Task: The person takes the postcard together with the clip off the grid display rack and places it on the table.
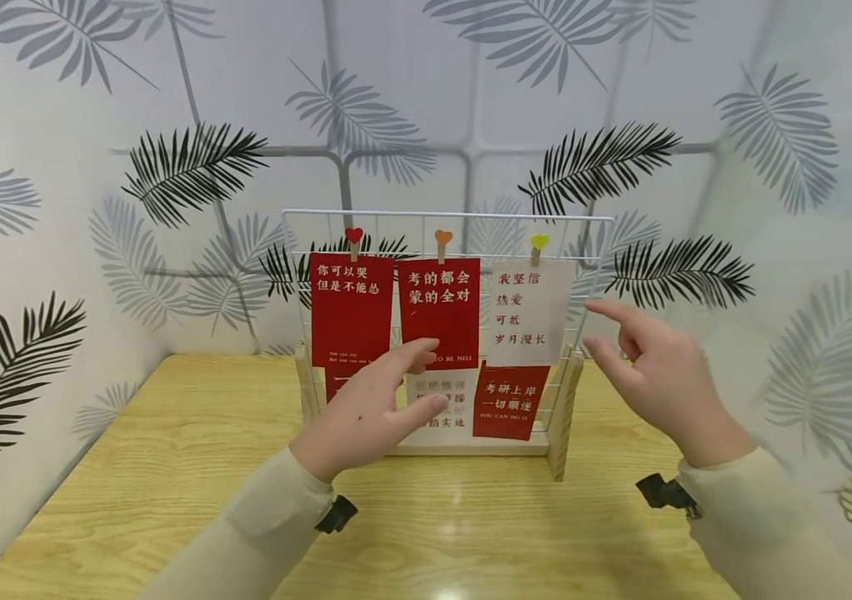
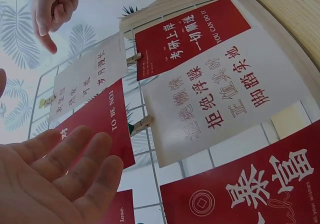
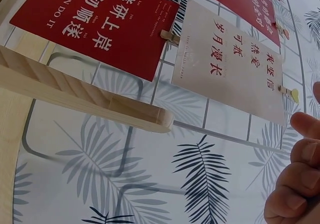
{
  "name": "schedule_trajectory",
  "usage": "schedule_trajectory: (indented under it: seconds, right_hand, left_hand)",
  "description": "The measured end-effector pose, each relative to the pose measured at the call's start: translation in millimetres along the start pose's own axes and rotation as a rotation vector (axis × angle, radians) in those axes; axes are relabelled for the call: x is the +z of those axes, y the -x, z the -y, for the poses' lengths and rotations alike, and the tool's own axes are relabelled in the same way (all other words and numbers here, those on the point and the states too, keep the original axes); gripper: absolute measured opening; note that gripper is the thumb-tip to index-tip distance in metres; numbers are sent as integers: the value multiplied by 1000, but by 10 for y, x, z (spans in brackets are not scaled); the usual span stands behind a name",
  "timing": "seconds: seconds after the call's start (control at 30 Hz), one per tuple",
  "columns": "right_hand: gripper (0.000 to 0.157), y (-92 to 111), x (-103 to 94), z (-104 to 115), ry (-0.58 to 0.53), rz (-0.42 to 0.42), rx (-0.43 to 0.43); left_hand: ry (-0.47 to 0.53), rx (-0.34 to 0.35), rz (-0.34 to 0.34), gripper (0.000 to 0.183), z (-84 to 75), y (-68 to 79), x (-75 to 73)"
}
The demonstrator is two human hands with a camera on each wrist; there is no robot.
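A white wire grid rack [image 1: 381,212] in a wooden stand carries red and white cards. My left hand [image 1: 366,412], fingers extended and holding nothing, is in front of the middle cards, partly covering a red card [image 1: 441,317] and a lower white card [image 1: 433,429]. Beside the rack's right edge is my right hand [image 1: 659,375]. Its index finger and thumb stand apart, the other fingers curl loosely, and nothing is in its grasp. Nearest to it hangs a white card [image 1: 531,312] under a yellow heart clip [image 1: 539,242]. A red card [image 1: 504,404] hangs below.
Another red card [image 1: 351,312] hangs at upper left under a red heart clip [image 1: 353,236]. A lower-left red card [image 2: 250,189] shows large white characters. The stand's wooden foot [image 1: 563,433] rests on the wood-grain table [image 1: 433,533]. Behind is a leaf-patterned wall [image 1: 411,75].
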State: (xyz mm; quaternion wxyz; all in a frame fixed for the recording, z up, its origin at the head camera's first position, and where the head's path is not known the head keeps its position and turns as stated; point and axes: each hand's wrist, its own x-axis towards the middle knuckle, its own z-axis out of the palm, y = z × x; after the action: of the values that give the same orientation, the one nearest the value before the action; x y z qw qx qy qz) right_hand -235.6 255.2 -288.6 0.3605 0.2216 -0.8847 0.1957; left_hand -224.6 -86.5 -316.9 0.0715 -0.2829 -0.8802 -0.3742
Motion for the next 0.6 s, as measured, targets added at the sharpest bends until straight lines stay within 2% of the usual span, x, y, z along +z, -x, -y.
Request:
schedule_trajectory:
  seconds: [0.3,0.5,0.6]
  right_hand:
    - [38,-96,-32,0,-8,10,9]
    - [38,-123,-56,5,-21,12,33]
    - [39,-142,-59,20,-35,17,52]
  left_hand:
    - [58,-37,17,68,-62,-128,40]
    - [140,-47,59,67,-105,-180,105]
    - [142,-47,63,68,-137,-210,135]
